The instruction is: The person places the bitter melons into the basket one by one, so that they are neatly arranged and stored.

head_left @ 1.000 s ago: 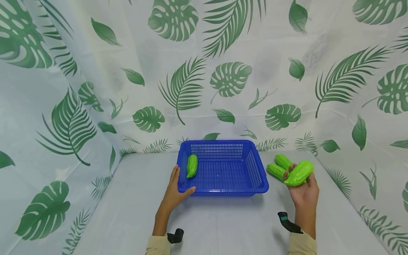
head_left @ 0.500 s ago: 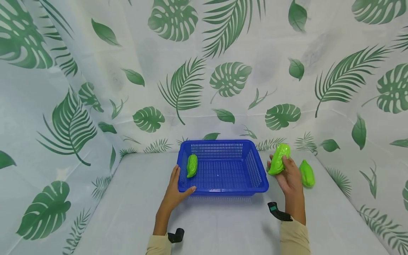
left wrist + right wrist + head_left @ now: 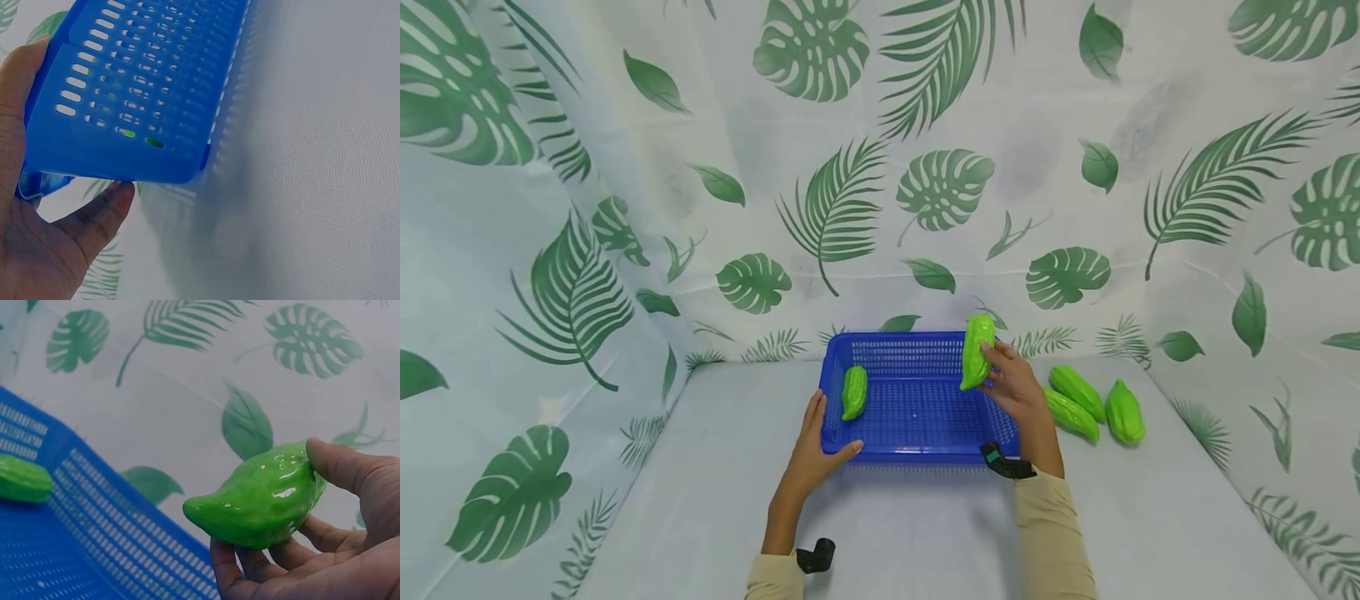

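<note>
We see the right hand pinching a green vegetable, with the thumb on one side and the fingers on the other. It is bright green and very shiny, with little white spots of light on its skin. It looks fat and bumpy in the middle. One end is round, and the other gets thin and makes a pointy tip. From the head view, we see it standing nearly upright with the tip down, held up off the worktop. It shows in front of the back wall of the blue basket, near the right side. The left hand touches the basket's near left corner, with its fingers stretched out and its thumb spread apart. We can see another vegetable lying inside the basket, by the left wall. Three more vegetables rest close together on the worktop, to the right of the basket.
</note>
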The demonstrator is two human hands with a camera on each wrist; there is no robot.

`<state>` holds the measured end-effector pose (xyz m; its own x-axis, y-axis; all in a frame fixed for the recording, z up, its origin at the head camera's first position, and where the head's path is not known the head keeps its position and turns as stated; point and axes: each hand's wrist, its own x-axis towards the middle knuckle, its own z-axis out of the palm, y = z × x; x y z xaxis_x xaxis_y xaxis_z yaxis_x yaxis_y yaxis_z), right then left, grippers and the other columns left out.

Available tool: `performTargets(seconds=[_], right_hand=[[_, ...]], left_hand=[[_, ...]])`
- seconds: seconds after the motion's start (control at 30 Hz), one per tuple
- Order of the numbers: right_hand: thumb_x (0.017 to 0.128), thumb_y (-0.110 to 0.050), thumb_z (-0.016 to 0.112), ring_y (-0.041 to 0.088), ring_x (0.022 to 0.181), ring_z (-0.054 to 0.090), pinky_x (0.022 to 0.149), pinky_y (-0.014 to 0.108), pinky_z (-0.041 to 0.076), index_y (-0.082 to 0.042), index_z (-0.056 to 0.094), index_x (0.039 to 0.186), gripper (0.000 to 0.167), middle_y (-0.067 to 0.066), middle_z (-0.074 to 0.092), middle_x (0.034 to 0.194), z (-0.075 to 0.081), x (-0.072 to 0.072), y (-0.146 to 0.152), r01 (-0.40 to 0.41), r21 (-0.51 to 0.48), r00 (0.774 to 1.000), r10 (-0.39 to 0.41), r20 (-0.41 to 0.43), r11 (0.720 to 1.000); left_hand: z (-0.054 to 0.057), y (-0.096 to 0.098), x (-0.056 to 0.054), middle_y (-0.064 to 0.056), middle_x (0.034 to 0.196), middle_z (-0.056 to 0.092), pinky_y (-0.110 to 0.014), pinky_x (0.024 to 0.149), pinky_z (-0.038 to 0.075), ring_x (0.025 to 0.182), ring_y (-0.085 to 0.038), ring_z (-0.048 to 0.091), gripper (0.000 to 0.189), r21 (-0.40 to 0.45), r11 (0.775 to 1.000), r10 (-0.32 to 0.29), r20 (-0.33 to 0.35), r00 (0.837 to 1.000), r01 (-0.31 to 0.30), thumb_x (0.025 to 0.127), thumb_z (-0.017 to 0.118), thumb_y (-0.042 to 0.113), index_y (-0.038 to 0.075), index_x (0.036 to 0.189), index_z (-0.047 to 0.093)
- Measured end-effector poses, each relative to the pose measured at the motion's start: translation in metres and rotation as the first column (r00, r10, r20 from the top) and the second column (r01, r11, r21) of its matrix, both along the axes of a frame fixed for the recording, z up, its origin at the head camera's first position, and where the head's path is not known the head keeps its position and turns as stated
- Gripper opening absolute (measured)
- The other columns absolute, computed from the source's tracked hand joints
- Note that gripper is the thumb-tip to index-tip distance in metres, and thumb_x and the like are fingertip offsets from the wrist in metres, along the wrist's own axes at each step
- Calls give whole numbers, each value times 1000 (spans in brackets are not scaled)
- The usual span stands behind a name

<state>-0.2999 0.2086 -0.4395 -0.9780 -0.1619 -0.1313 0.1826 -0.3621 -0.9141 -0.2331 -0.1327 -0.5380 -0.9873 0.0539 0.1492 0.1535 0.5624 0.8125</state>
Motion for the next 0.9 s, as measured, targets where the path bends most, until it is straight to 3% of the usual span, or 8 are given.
performTargets(seconds=[0.13,0.33,0.63,0.83,0.9], right_hand=[[103,-28,48,14,109,52,114,52,26,-9,12,157,67,-2,47,121,0,-6,-16,-18,-6,999,18,32,1000],[103,-25,48,26,126,42,116,53,26,-9,9,157,68,6,41,132,-7,-16,-35,-60,-35,994,63,90,998],[105,-26,44,33,134,35,112,50,33,-4,17,155,61,15,36,140,-15,-32,-61,-166,-15,974,167,153,986],[103,-25,49,31,132,39,110,50,37,-4,23,154,60,17,36,144,-11,-42,-79,-149,19,969,142,203,989],[103,-27,50,31,129,41,104,47,41,-5,26,153,60,18,35,146,-13,-45,-84,-146,58,966,130,225,988]], left_hand=[[-1,1,1,-7,166,6,-65,113,23,151,-38,12,108,4,1000,-8,-4,1000,8,80,73,53,11,158,13],[-2,1,2,-6,166,6,-65,113,23,152,-36,11,108,7,1000,5,0,1000,-5,79,74,53,13,158,13],[-1,-1,1,-2,166,5,-64,114,22,152,-34,10,108,4,1000,8,10,1000,-8,79,74,55,15,158,13],[-1,-1,0,-3,166,5,-65,113,23,152,-36,11,107,11,1000,6,0,1000,-6,79,74,53,13,158,13],[0,-1,0,-4,166,6,-65,113,23,152,-36,11,107,12,1000,1,-2,1000,-1,79,74,53,13,158,13]])
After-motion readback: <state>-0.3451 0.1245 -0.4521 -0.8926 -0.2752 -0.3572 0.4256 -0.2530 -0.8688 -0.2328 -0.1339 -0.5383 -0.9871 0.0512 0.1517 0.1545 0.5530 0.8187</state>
